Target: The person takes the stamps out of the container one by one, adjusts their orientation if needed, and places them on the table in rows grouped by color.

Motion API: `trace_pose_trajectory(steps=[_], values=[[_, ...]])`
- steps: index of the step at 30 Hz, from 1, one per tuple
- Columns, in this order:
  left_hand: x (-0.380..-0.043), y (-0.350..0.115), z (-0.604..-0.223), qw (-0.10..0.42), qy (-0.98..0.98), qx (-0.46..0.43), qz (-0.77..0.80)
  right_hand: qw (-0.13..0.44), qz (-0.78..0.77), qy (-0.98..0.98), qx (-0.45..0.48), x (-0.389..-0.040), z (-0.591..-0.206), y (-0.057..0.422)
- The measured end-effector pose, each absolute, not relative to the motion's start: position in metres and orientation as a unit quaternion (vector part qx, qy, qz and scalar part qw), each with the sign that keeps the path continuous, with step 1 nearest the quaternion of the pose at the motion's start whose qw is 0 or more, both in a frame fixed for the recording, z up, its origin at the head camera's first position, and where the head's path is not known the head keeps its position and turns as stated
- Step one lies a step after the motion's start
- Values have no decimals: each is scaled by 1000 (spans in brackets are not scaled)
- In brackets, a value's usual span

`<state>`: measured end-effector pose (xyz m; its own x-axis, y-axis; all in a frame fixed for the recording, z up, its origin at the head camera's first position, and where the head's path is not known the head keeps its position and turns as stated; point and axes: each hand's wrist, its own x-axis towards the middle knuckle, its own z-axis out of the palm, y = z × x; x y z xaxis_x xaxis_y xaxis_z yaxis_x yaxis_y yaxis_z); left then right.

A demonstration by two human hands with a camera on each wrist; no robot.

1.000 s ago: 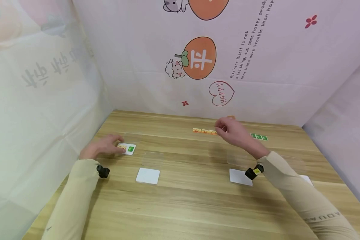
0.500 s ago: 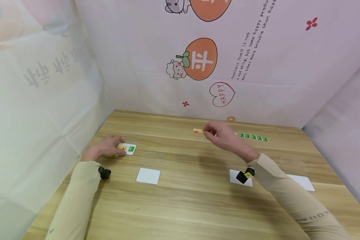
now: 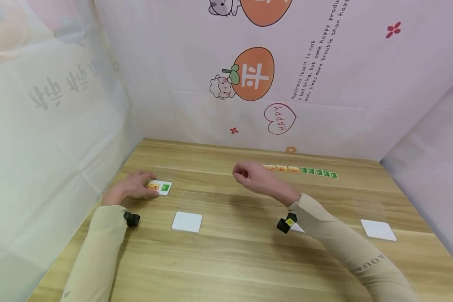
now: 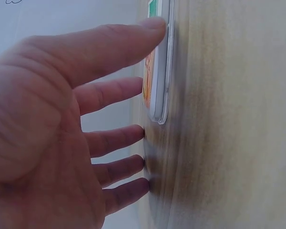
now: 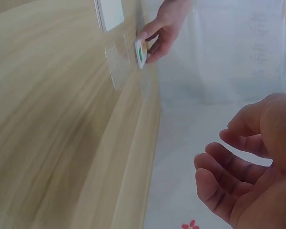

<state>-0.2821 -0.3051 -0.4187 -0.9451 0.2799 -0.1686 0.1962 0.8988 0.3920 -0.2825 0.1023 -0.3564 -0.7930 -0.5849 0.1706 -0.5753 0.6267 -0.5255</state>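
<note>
My left hand point(image 3: 133, 186) rests at the far left around a white card point(image 3: 165, 188) that bears an orange-yellow picture and a green patch. In the left wrist view the thumb point(image 4: 155, 29) touches the card and the index fingertip meets its edge. The other fingers are nearly straight, their tips at the wood. My right hand point(image 3: 257, 179) is raised over the back of the table, its fingers loosely curled. Nothing shows between thumb and fingers in the right wrist view. Behind it runs a row of small orange-yellow picture tiles point(image 3: 282, 168), partly covered by the hand.
Several green tiles point(image 3: 318, 172) continue the row rightward. A blank white card point(image 3: 187, 222) lies near centre left, with a clear plate point(image 3: 192, 200) behind it. Another white card point(image 3: 378, 230) lies at right, also near a clear plate point(image 3: 369, 207). My right sleeve partly covers a third.
My right hand has moved left along the row, uncovering the green tiles and right-hand orange tiles while covering the row's left end. The left hand stays at its card.
</note>
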Motion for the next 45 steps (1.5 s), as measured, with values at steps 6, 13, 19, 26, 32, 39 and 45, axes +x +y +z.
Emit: trace_pose_trajectory(steps=[6, 13, 19, 26, 32, 39, 45], values=[[-281, -306, -419, 115, 968, 120, 189, 35, -293, 899, -322, -286, -365, 84], [-280, -304, -416, 117, 969, 117, 182, 33, -297, 893, -336, -289, -375, 65], [-279, -307, -416, 113, 970, 121, 176, 49, -311, 891, -326, -290, -384, 53], [-277, -309, -419, 126, 969, 108, 182, 71, -342, 879, -324, -290, -390, 41], [-278, -309, -419, 128, 969, 108, 180, 86, -362, 872, -319, -291, -392, 31], [-279, -307, -418, 129, 968, 116, 181, 94, -368, 873, -307, -292, -396, 21], [-281, -303, -418, 129, 969, 114, 175, 98, -367, 873, -305, -294, -402, 10]])
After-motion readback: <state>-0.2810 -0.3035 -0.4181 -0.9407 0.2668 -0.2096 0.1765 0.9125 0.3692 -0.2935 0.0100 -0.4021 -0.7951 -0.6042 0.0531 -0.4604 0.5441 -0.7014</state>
